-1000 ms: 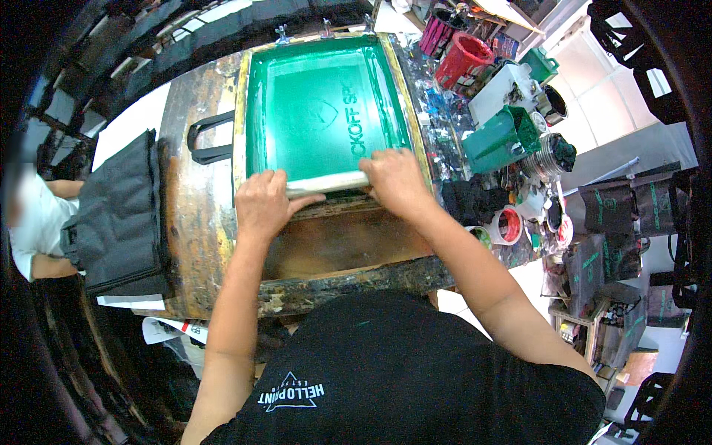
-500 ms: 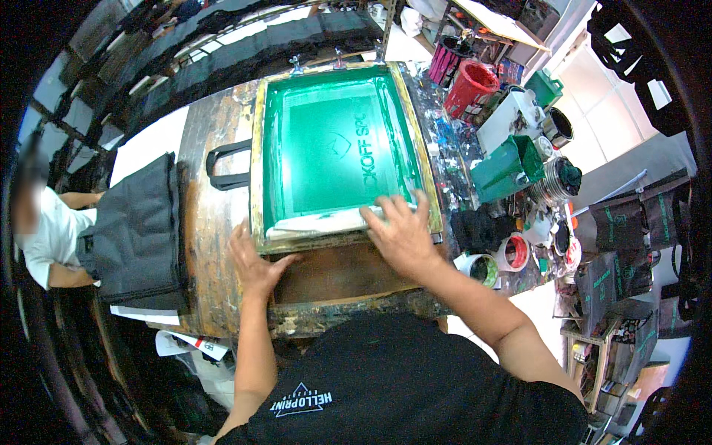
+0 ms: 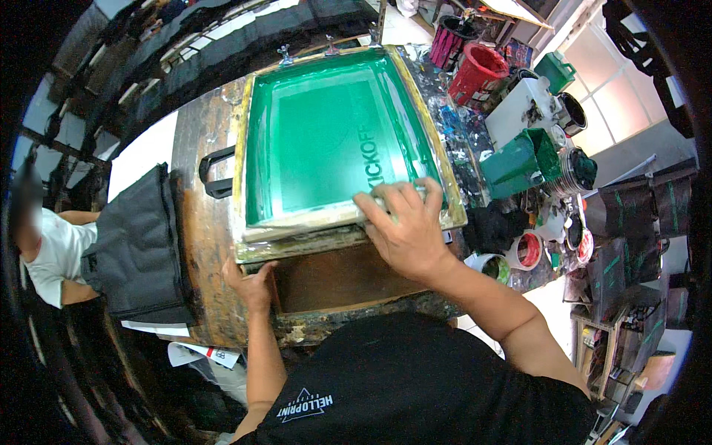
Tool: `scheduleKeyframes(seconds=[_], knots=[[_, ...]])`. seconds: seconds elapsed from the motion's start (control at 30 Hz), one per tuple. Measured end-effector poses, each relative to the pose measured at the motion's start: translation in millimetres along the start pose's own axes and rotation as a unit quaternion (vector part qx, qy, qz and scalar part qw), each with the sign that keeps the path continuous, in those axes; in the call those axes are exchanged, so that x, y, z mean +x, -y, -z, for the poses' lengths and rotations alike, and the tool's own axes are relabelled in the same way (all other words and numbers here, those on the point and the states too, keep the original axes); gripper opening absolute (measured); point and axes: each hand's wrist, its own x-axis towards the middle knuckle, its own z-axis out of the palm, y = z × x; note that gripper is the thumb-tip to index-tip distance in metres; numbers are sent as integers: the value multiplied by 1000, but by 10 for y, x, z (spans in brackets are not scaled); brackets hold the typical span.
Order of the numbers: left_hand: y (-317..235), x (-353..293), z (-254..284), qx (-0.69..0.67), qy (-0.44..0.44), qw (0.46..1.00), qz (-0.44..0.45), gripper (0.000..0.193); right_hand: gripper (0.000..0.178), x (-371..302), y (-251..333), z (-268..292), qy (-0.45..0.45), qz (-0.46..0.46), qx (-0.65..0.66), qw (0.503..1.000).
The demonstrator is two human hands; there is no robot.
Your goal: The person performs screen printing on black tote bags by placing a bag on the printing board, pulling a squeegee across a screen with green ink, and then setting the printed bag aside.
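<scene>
A framed printing screen [image 3: 326, 141], coated in wet green ink, lies over the table with its near edge raised. Along that near side rests a pale, long squeegee [image 3: 304, 220]. The curled fingers of my right hand [image 3: 408, 230] are over the squeegee's right part, at the frame's near edge. My left hand [image 3: 252, 288] holds the frame's near left corner from below, thumb apart and fingertips partly hidden. Beneath the raised edge a brown board [image 3: 334, 278] shows. From under the screen's left side sticks a black bag handle [image 3: 216, 172].
A stack of black bags [image 3: 141, 252] lies at left, beside a person in a white shirt [image 3: 59, 252]. Ink containers crowd the right side, including a red bucket [image 3: 478, 74] and a green container [image 3: 519, 167]. Clamps [image 3: 330, 46] stand at the screen's far edge.
The screen's near edge has risen, uncovering more of the board. My right hand has curled closer over the squeegee, and my left hand now sits lower, at the corner.
</scene>
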Motion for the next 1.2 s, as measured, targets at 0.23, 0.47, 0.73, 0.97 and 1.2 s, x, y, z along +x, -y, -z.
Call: scheduleKeyframes(seconds=[0.23,0.47,0.73,0.97,1.2], knots=[[-1239,747,-20,-184,-90,971,-123,69,53,1102,-40,672,-149,69,-124,979],[-1310,1242,-202,-99,-97,965,-222,94,61,2062,-227,1164,-133,95,-137,977],[-176,453,-434,422,44,905,-12,100,62,2249,-239,1482,-42,55,-94,993],[-208,709,-494,140,160,969,123,79,59,2506,-235,1282,-112,37,-121,986],[-695,1410,-203,22,51,998,-1,34,54,2561,-379,1170,-179,84,-141,970]])
